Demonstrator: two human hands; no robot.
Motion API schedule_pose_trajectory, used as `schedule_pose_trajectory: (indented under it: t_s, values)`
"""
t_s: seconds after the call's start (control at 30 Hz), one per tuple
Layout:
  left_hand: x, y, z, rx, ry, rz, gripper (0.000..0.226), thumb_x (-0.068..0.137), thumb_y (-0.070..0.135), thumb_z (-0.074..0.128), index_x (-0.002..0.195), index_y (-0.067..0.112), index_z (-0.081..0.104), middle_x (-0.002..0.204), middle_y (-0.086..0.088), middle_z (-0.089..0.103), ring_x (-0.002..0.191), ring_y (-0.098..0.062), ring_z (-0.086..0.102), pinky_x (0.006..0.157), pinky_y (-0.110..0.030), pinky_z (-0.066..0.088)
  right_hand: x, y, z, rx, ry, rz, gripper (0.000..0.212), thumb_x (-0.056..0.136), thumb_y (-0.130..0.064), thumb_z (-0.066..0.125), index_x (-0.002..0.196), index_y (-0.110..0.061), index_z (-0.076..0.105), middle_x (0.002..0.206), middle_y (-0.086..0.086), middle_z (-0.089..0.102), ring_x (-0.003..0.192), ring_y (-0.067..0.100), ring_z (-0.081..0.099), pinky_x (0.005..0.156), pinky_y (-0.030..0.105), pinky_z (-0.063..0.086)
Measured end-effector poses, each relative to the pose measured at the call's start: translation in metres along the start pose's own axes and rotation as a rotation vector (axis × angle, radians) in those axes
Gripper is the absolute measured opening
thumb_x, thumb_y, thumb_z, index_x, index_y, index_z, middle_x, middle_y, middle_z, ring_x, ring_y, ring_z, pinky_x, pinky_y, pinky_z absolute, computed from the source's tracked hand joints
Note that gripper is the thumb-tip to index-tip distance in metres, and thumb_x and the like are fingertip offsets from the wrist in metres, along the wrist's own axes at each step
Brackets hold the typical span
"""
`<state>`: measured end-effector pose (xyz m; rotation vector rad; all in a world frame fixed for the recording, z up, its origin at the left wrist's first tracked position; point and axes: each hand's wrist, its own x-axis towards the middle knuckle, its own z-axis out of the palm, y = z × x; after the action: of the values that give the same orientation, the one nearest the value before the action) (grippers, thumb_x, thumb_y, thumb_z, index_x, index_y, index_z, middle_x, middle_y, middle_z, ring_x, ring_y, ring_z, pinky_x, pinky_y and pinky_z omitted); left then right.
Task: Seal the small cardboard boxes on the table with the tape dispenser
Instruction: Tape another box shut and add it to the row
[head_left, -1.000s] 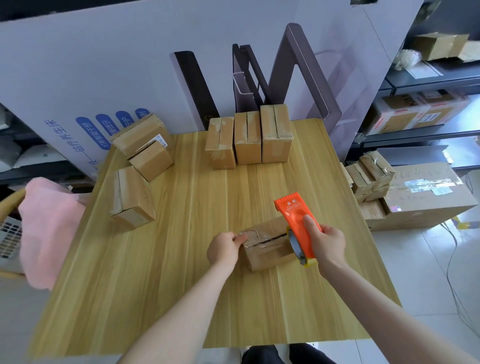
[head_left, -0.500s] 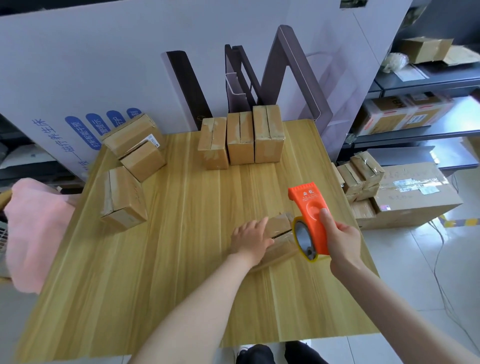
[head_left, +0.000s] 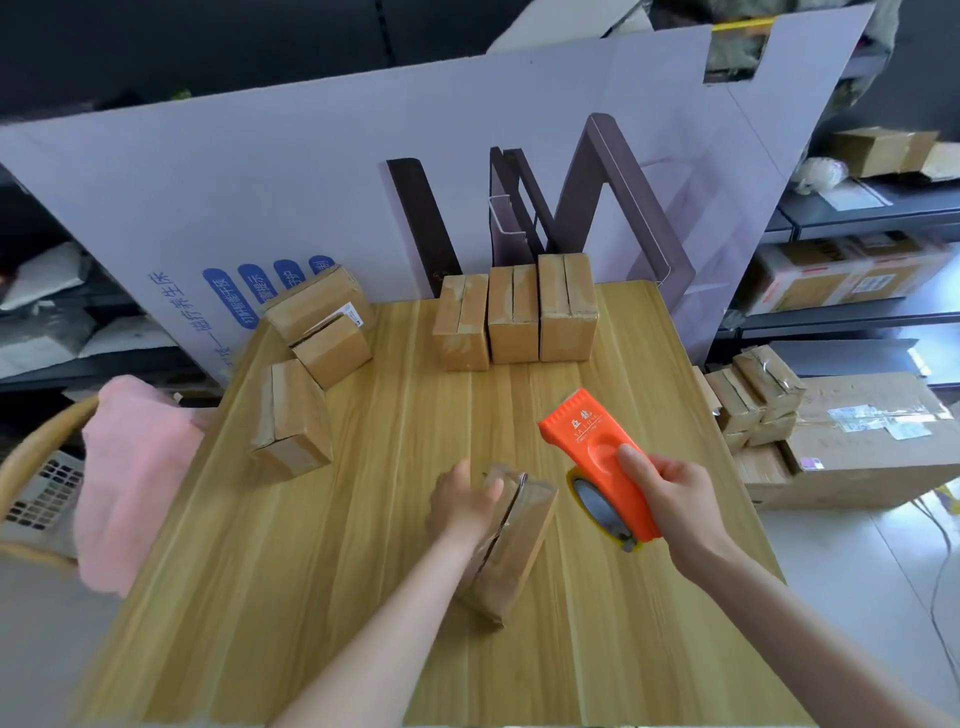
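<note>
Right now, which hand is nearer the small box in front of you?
Left. The left hand is on the small box, gripping its left side; the right hand holds the tape dispenser just right of it, not touching.

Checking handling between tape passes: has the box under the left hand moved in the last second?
Yes. The box has turned: its taped seam lay across the table planks, now it runs almost along them, left hand on it.

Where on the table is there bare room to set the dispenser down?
Bare tabletop lies between the back row of three boxes and the held box, and across the near-left corner. Crowded: the far-left box cluster and the back edge.
</note>
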<state>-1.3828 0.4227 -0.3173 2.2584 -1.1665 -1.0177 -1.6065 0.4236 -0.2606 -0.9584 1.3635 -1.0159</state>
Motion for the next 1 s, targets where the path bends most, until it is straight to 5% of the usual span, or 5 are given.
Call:
schedule_pose_trajectory:
  t_s: [0.1,0.2,0.57,0.83,1.0]
  values:
    - [-0.009,0.047,-0.034,-0.387,-0.081,0.144,0.035,0.096,0.033,0.054,0.125,0.015,0.06,0.121,-0.002,0.065,0.103,-0.012,0.062,0.085,-0.025,0.044,0.0,-0.015,0.0,-0.037,-0.063,-0.068,0.045,0.073,-0.049,0.07,0.078,-0.005,0.072,0.055,0.025,0.064,0.038,0.033,0.058,0.035,0.034,0.049]
    - [-0.025,0.08,-0.066,-0.519,-0.174,0.239,0.024,0.099,0.034,0.049,0.104,0.021,0.067,0.099,0.002,0.073,0.086,-0.01,0.067,0.074,-0.024,0.046,0.002,-0.027,0.002,-0.081,-0.084,-0.132,0.031,0.083,-0.037,0.07,0.075,-0.008,0.073,0.057,0.026,0.063,0.039,0.032,0.058,0.035,0.037,0.05]
    - [-0.042,0.095,-0.08,-0.357,-0.208,0.395,0.029,0.099,0.038,0.048,0.104,0.022,0.071,0.1,0.007,0.072,0.096,-0.007,0.063,0.09,-0.03,0.045,0.004,-0.036,0.007,-0.265,-0.055,-0.256,0.025,0.085,-0.029,0.072,0.063,-0.018,0.07,0.047,0.009,0.06,0.037,0.027,0.059,0.032,0.038,0.049]
    - [-0.033,0.098,-0.087,-0.695,-0.351,0.076,0.024,0.086,0.041,0.066,0.089,0.019,0.072,0.079,0.004,0.072,0.073,-0.01,0.065,0.068,-0.026,0.05,0.0,-0.042,0.007,-0.237,-0.093,-0.295,0.016,0.086,-0.027,0.071,0.072,-0.019,0.075,0.049,0.006,0.061,0.037,0.026,0.058,0.032,0.039,0.049]
    - [-0.028,0.103,-0.086,-0.759,-0.363,-0.007,0.014,0.083,0.02,0.072,0.094,0.011,0.068,0.072,0.0,0.069,0.063,-0.01,0.061,0.054,-0.02,0.05,-0.003,-0.046,0.008,-0.254,-0.109,-0.317,0.01,0.086,-0.028,0.071,0.08,-0.022,0.075,0.055,0.007,0.066,0.039,0.027,0.06,0.032,0.041,0.05]
